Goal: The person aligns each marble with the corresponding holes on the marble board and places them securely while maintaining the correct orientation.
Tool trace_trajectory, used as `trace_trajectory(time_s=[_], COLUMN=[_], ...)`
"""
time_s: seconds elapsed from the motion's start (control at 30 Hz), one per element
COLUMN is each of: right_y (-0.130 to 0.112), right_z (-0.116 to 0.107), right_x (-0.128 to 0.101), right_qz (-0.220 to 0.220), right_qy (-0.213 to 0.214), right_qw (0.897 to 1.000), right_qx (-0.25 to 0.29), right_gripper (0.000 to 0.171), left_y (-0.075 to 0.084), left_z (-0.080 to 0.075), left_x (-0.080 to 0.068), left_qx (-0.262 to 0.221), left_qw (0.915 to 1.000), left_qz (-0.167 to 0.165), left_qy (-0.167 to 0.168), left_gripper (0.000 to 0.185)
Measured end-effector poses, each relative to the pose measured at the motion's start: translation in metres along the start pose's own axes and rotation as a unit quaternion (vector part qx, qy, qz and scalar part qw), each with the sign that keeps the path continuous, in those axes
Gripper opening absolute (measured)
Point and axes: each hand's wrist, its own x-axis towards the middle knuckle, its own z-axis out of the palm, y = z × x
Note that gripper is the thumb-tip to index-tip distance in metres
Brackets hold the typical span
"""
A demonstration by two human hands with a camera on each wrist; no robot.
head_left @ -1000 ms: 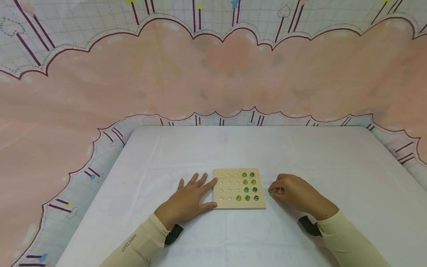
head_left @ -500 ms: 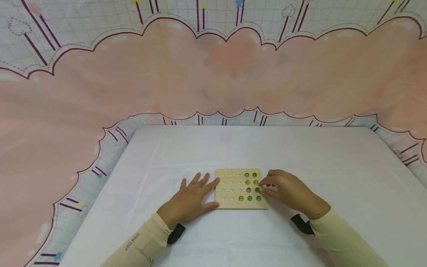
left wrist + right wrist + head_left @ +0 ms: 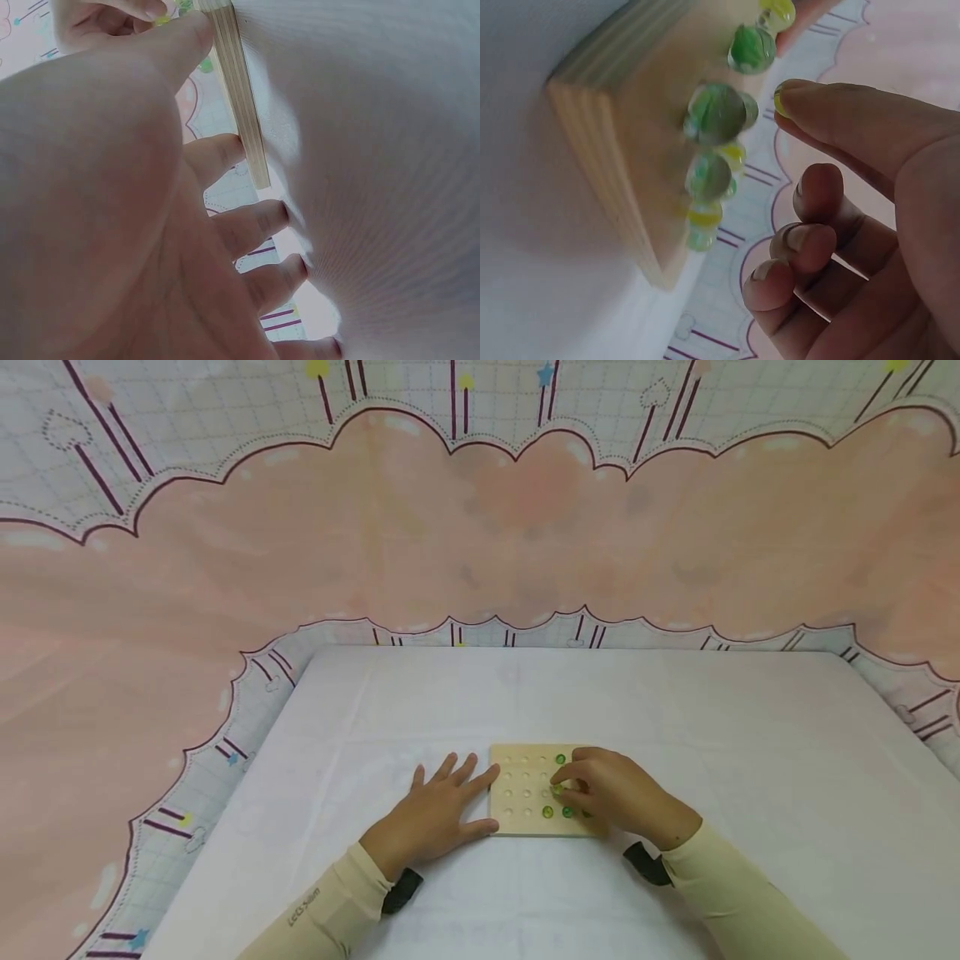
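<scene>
A square-cornered wooden board (image 3: pixel 517 803) with rows of round dimples lies flat on the white cloth. Clear glass marbles with green or yellow swirls sit in dimples toward its right side, among them a green marble (image 3: pixel 716 112) and a yellow marble (image 3: pixel 547 812). My left hand (image 3: pixel 427 827) has its fingers spread, with thumb and index finger against the board's left edge (image 3: pixel 244 97). Over the board, my right hand (image 3: pixel 626 793) pinches a yellow-green marble (image 3: pixel 779 101) between thumb and index finger. That hand hides several of the right-side marbles in the head view.
White cloth (image 3: pixel 420 693) covers the table around the board. Behind and beside it hangs a peach and white patterned backdrop (image 3: pixel 420 543). A black strap (image 3: pixel 402 891) is on the left wrist, and another black strap (image 3: pixel 647 864) on the right.
My right hand has carried the pinched marble leftward from beside the board to over its middle columns. The left hand stays at the board's left edge. The head view has shifted slightly.
</scene>
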Motion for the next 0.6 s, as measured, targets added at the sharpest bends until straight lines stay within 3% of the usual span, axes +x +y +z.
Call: trace_trajectory(time_s=[0.6], right_y=[0.0], right_z=[0.015], right_x=[0.009], right_qz=[-0.039], right_qy=[0.012], right_qw=[0.999], right_qx=[-0.032], right_gripper=[0.014], left_y=[0.001], left_z=[-0.002], left_x=[0.002], left_qx=[0.004], left_qw=[1.0], left_qz=[0.004], left_qy=[-0.001], left_gripper=[0.075])
